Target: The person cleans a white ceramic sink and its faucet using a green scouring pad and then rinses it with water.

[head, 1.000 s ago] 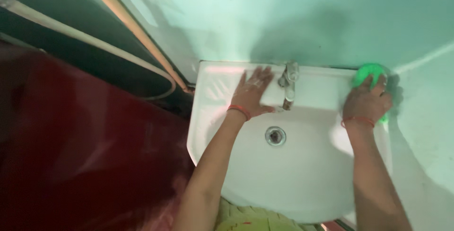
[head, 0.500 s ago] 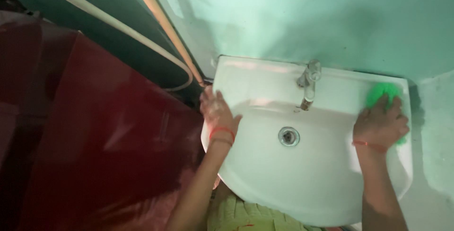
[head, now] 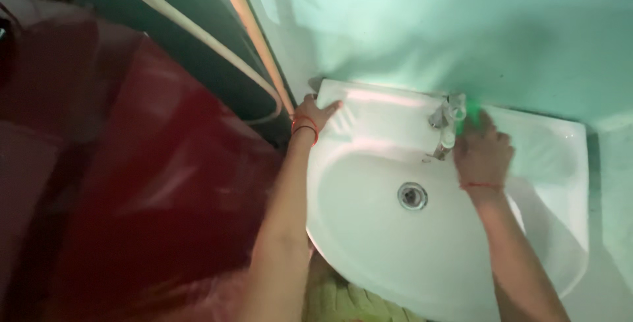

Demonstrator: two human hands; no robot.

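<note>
Single head-worn view — looks steeply down from above the white sink (head: 369, 243), close range, facing the pale green wall (head: 409, 25). Both forearms enter from the bottom edge — no second view to overlap.
</note>
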